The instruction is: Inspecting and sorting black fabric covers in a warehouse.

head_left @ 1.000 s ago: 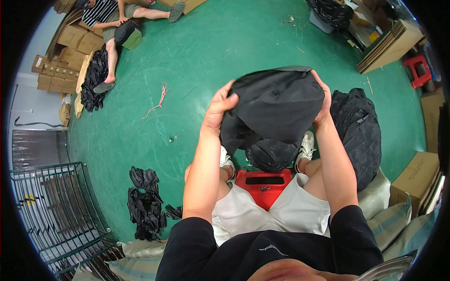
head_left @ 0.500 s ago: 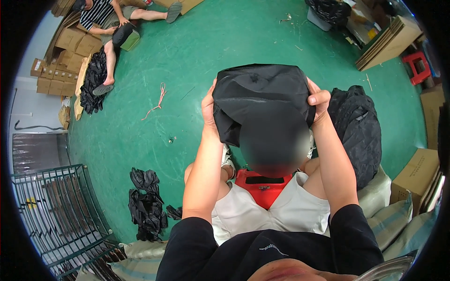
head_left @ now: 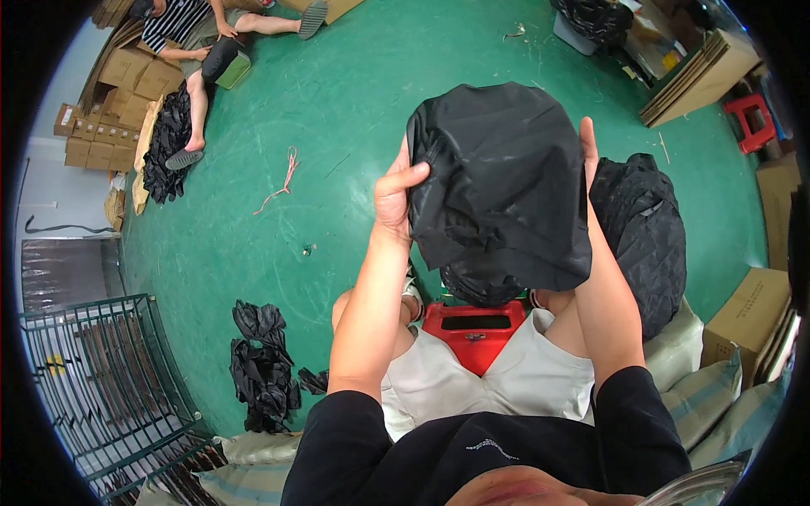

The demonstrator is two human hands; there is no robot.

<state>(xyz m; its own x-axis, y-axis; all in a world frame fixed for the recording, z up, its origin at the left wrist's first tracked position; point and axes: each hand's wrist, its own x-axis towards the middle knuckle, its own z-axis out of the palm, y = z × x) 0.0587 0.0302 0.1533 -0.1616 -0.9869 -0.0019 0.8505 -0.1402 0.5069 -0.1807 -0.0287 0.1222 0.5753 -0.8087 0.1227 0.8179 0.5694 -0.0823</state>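
Observation:
I hold up a loose black fabric piece [head_left: 502,181], rounded at the top and hanging lower at its right, in front of my knees. My left hand [head_left: 396,190] grips its left edge, thumb on the near face and fingers behind. My right hand [head_left: 588,152] lies along its right edge with a digit stretched upward, clear of the fabric; its other fingers are hidden behind the piece. Below, between my knees, more crinkled black material [head_left: 481,288] shows, partly covered. A red plastic stool [head_left: 481,341] is between my thighs.
A black fabric heap [head_left: 641,244] lies at my right, near woven sacks [head_left: 700,405] and a carton [head_left: 747,316]. Black scraps [head_left: 263,371] lie at left beside a metal rack [head_left: 110,371]. At far left, another person [head_left: 181,34] sits with a black item over a green container [head_left: 234,71].
The black fabric piece has turned and risen a little, showing a rounder face. My left thumb now lies on its front. My right hand has loosened, its thumb no longer pressing the near edge.

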